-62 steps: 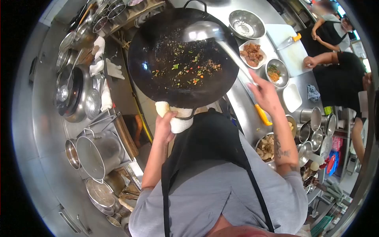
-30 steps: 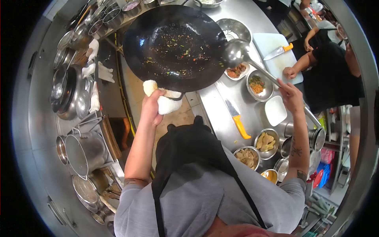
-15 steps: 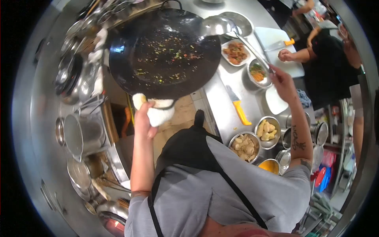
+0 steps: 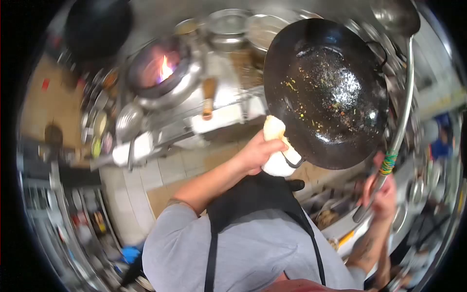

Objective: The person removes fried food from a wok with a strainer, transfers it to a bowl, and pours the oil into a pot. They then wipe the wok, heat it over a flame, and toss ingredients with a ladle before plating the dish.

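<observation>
My left hand (image 4: 260, 153) is closed round a folded white cloth (image 4: 278, 164), which wraps the near handle of a large black wok (image 4: 311, 112). Small bits of food cling to the wok's dark, shiny inside. On the right, my right hand (image 4: 382, 194) grips the lower end of a long metal ladle (image 4: 403, 117), near a band of coloured wrapping on its handle. The ladle's bowl is raised at the top right, beyond the wok's rim and apart from it.
A flame burns in a round stove burner (image 4: 165, 73) at the upper left. Beside it lie a wooden-handled tool (image 4: 208, 100), a perforated skimmer (image 4: 129, 120) and white cloths (image 4: 221, 118). Metal pots (image 4: 228, 27) line the back. Another person's arm shows at the lower right.
The view has swung left, bringing the lit burner into sight. The wok, still held by the cloth, has come round with me. The ladle now points up, away from the counter with the bowls.
</observation>
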### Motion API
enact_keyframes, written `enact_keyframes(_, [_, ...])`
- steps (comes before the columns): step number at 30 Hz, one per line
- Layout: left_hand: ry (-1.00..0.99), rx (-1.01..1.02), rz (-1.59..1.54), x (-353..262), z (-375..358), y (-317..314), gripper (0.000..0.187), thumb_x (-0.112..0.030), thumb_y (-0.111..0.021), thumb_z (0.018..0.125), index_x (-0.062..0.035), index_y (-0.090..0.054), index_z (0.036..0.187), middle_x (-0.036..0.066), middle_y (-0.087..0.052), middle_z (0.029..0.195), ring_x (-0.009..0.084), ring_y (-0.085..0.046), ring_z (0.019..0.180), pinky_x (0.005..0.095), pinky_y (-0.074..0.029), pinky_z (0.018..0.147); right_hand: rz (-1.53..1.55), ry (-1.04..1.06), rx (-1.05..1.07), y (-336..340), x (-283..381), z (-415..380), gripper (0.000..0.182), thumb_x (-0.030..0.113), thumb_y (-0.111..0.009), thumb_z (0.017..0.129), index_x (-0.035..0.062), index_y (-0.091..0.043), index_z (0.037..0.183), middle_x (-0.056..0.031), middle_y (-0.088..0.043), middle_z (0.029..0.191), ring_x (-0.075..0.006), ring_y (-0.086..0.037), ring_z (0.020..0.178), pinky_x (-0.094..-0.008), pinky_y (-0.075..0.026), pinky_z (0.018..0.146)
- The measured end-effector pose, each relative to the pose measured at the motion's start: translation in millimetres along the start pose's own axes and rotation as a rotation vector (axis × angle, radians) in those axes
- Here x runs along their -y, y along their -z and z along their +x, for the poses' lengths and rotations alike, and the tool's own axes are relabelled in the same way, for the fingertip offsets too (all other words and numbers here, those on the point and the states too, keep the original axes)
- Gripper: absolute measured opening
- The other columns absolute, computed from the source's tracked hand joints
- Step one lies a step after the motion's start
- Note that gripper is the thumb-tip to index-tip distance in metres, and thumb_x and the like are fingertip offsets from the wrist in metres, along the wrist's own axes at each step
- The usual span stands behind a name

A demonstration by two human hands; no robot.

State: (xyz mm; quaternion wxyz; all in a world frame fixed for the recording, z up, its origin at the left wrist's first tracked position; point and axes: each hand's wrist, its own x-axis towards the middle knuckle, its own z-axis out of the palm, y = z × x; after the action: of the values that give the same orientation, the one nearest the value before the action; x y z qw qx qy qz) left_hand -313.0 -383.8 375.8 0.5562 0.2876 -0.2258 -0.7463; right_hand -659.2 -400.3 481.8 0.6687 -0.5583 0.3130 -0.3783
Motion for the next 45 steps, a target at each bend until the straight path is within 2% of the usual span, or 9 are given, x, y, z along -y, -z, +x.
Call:
enact_keyframes(3, [-0.158,-0.208,0.046,-22,-38,32,0.036,-0.001,-0.059,0.083,-0.0009,-0.053,0.119,0.009,-0.064,0.106,0.0173,-0.065,0.093,0.0326,-0.054,0.08,0.058,-0.306,-0.314,-43,-35,3,0.03,0.009,-0.062,0.087,0.0044,-0.047,0.112,0.0024,-0.035,0.055,-0.0064,-0.028,0.035,-0.0245,-0.025,0.03])
enact_keyframes(16, [-0.492,-0.928,-0.14,-98,-87,210,0.026,-0.011,-0.064,0.083,0.0046,-0.059,0.104,0.012,-0.067,0.091,0.0226,-0.068,0.078,0.0364,-0.056,0.071,0.051,-0.443,0.224,-147,-125,268,0.039,0.005,-0.056,0.089,-0.001,-0.05,0.128,-0.0017,-0.047,0.066,-0.0076,-0.041,0.04,-0.0234,-0.035,0.034])
enact_keyframes(20, [-0.523,-0.946,-0.269,-108,-88,258,0.031,-0.011,-0.06,0.086,0.0058,-0.057,0.111,0.015,-0.067,0.101,0.0277,-0.069,0.088,0.041,-0.058,0.079,-0.215,-0.271,0.348,-180,-157,407,0.002,0.002,-0.053,0.085,0.0039,-0.053,0.085,-0.0012,-0.05,0.06,-0.0091,-0.045,0.04,-0.0254,-0.037,0.036])
enact_keyframes(23, [-0.567,-0.894,-0.298,-128,-84,270,0.032,-0.015,-0.056,0.088,0.0047,-0.057,0.113,0.016,-0.068,0.103,0.0295,-0.069,0.088,0.0417,-0.058,0.078,-0.538,-0.118,0.342,-228,-167,508,0.01,0.004,-0.053,0.08,-0.0001,-0.058,0.088,-0.0052,-0.054,0.059,-0.0137,-0.053,0.045,-0.0326,-0.043,0.041])
enact_keyframes(26, [-0.496,-0.795,-0.392,-149,-87,297,0.036,-0.02,-0.054,0.089,0.0044,-0.056,0.116,0.017,-0.068,0.105,0.0305,-0.069,0.089,0.0425,-0.059,0.077,-0.943,0.201,0.277,-272,-206,617,0.031,0.018,-0.06,0.074,-0.0062,-0.066,0.092,-0.0282,-0.066,0.079,-0.0399,-0.068,0.082,-0.0444,-0.052,0.073])
enact_keyframes(31, [-0.514,-0.957,-0.327,-197,-62,314,0.04,-0.032,-0.052,0.096,-0.0002,-0.052,0.121,0.018,-0.065,0.113,0.0331,-0.066,0.099,0.048,-0.056,0.083,-0.441,-0.47,0.316,-350,-215,677,0.011,0.007,-0.055,0.082,-0.0004,-0.061,0.077,-0.0122,-0.059,0.066,-0.0221,-0.055,0.05,-0.042,-0.046,0.045])
enact_keyframes(37, [-0.514,-0.936,-0.24,-213,-70,329,0.047,-0.04,-0.049,0.098,-0.0077,-0.047,0.132,0.013,-0.06,0.126,0.0317,-0.06,0.113,0.0494,-0.05,0.095,-0.058,-0.532,0.143,-383,-247,656,0.011,0.009,-0.059,0.085,-0.0002,-0.056,0.081,-0.0107,-0.055,0.065,-0.0198,-0.054,0.052,-0.0338,-0.045,0.042])
enact_keyframes(42, [-0.387,-0.839,-0.468,-122,-137,333,0.05,-0.036,-0.047,0.099,-0.003,-0.046,0.136,0.015,-0.056,0.133,0.0305,-0.057,0.118,0.0431,-0.048,0.099,0.102,-0.383,0.009,-421,-218,579,0.07,0.017,-0.063,0.086,-0.0005,-0.028,0.144,-0.0086,-0.058,0.078,-0.0153,-0.055,0.053,-0.0298,-0.048,0.042])
enact_keyframes(45, [-0.142,-1.016,-0.064,-117,-150,276,0.05,-0.034,-0.048,0.098,-0.0016,-0.045,0.137,0.016,-0.055,0.133,0.0304,-0.057,0.119,0.0417,-0.047,0.1,0.074,-0.278,-0.062,-450,-226,540,0.071,0.018,-0.064,0.084,0.0013,-0.031,0.145,-0.0073,-0.059,0.072,-0.0157,-0.054,0.05,-0.0302,-0.046,0.041])
